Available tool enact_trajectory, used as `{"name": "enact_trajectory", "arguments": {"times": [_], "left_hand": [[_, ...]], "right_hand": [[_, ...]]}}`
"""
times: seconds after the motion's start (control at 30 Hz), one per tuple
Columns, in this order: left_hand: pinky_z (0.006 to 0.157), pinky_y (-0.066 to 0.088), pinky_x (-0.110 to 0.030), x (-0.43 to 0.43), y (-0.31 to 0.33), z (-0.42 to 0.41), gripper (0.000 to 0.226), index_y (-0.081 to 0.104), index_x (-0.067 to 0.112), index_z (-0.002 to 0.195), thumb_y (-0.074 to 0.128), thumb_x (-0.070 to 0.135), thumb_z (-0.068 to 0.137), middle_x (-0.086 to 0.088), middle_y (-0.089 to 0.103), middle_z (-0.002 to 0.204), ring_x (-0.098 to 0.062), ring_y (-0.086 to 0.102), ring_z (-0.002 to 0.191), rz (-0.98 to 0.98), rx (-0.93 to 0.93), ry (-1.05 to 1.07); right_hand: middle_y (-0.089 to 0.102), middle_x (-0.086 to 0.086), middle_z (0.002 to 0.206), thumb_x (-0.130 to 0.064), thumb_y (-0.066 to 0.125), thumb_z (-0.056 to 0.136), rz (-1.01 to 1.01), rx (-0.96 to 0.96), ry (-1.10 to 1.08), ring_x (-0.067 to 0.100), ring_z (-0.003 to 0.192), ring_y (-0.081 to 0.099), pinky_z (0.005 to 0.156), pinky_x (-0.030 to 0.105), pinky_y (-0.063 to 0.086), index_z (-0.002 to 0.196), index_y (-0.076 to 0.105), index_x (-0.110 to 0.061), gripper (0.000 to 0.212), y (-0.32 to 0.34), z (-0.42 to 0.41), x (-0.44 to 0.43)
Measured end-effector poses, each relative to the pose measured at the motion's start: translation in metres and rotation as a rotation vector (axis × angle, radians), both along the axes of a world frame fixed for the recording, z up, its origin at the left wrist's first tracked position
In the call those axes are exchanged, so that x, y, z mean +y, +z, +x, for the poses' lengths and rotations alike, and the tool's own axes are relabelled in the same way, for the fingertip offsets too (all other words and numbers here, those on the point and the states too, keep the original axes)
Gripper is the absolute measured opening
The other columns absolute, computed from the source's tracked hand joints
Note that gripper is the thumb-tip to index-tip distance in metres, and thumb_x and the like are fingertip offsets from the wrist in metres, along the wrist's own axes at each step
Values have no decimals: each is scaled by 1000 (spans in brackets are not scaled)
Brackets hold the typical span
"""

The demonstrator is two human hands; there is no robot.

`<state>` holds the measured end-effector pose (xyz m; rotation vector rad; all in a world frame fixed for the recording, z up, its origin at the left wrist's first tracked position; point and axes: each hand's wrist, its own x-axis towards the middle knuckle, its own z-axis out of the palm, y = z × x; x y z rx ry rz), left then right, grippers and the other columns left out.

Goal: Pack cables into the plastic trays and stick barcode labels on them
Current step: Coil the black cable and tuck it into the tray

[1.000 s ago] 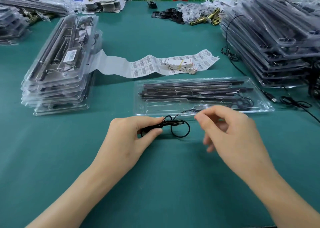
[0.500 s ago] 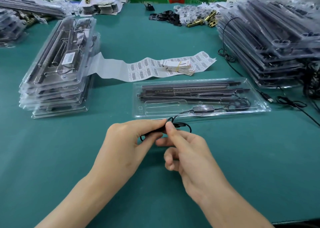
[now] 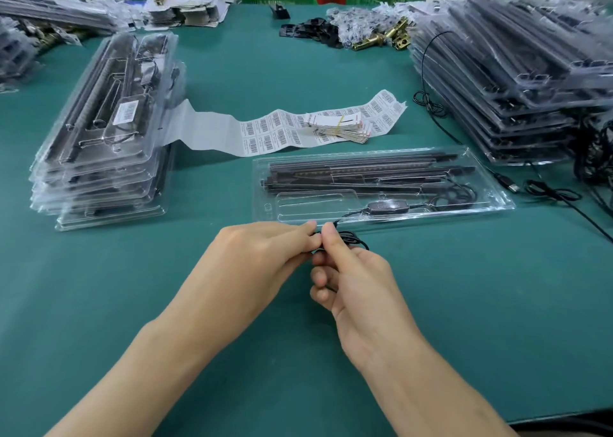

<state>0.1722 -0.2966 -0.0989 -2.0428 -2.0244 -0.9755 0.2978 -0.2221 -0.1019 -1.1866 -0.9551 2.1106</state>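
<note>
Both hands meet near the middle of the teal table, just in front of the near rim of the open plastic tray. The left hand pinches a small coil of black cable between thumb and forefinger. The right hand pinches the same coil from the other side, its other fingers curled under. The coil sits outside the tray, and a thin lead runs from it over the rim to an inline controller lying in the tray's front channel. Black rods fill the rear channels.

Behind the tray, a strip of barcode labels lies across the table with a banded bundle of paper tags on top. A stack of packed trays stands toward the left edge, its top one bearing a label. A taller stack crowds the right edge, with a USB plug and a loose cable beside it. Brass fittings and black clips lie near the far edge.
</note>
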Motion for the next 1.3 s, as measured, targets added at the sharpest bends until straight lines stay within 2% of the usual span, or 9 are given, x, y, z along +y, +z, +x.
{"name": "enact_trajectory", "arguments": {"times": [0.13, 0.27, 0.4, 0.47, 0.6, 0.83, 0.97, 1.2, 1.3], "left_hand": [[76, 63, -36, -1, -4, -5, 22, 78, 14, 109, 80, 9, 88, 9, 78, 109, -10, 76, 96, -26, -103, -17], [92, 57, -31, 2, 6, -29, 17, 79, 28, 103, 70, 38, 92, 19, 73, 117, 4, 68, 108, -75, -184, -39], [110, 44, -36, 11, 13, -62, 34, 71, 38, 120, 75, 46, 87, 17, 61, 138, -7, 56, 129, -232, -43, 133], [113, 42, -35, 15, 9, -66, 42, 70, 38, 122, 79, 44, 81, 15, 62, 138, -7, 56, 130, -267, -112, 163], [107, 49, -41, 12, 0, -68, 40, 72, 38, 116, 85, 40, 78, 18, 69, 125, -5, 62, 123, -233, -145, 185], [100, 53, -50, 7, -14, -62, 4, 74, 32, 87, 75, 35, 87, 16, 76, 109, -9, 67, 118, -140, -65, 215], [84, 60, -41, 6, -16, -55, 9, 74, 29, 87, 69, 37, 87, 17, 77, 106, -4, 73, 101, -41, -128, 241], [74, 59, -41, 7, -20, -54, 13, 74, 31, 89, 66, 41, 91, 20, 76, 104, -9, 75, 92, 15, -96, 277], [75, 60, -41, 7, -21, -52, 12, 74, 27, 90, 68, 36, 91, 18, 76, 100, -7, 74, 94, 43, -123, 252]], "right_hand": [[59, -1, 61, -26, 64, 100, -16, 26, -24, 8, 46, 52, 45, 19, 47, 83, 63, -5, 27, 0, -1, 4], [61, -1, 54, -24, 65, 100, -22, 19, -52, 8, 46, 59, 47, 20, 52, 84, 62, -2, 28, 1, -5, 6], [62, -1, 53, -22, 66, 100, -34, -6, -113, 13, 47, 64, 47, 23, 55, 81, 58, -2, 29, 1, -8, 9], [62, -1, 52, -22, 65, 101, -47, -13, -116, 15, 48, 67, 48, 24, 56, 82, 57, -2, 28, 1, -9, 9], [64, -2, 50, -23, 63, 102, -49, -24, -120, 18, 52, 71, 50, 25, 57, 82, 55, -2, 30, 0, -10, 10], [64, -4, 53, -27, 65, 100, -13, -92, -87, 15, 54, 70, 48, 26, 56, 81, 59, -4, 31, 3, -14, 14], [64, -5, 53, -26, 65, 100, -4, -114, -30, 14, 53, 69, 46, 26, 55, 82, 60, -5, 29, 7, -16, 16], [66, -3, 52, -22, 64, 101, -41, -148, -46, 15, 50, 69, 43, 26, 54, 81, 61, -4, 28, 7, -23, 12], [68, 2, 62, -21, 63, 102, -74, -122, -138, 15, 49, 69, 43, 25, 54, 86, 61, -2, 25, 10, -29, 12]]}}
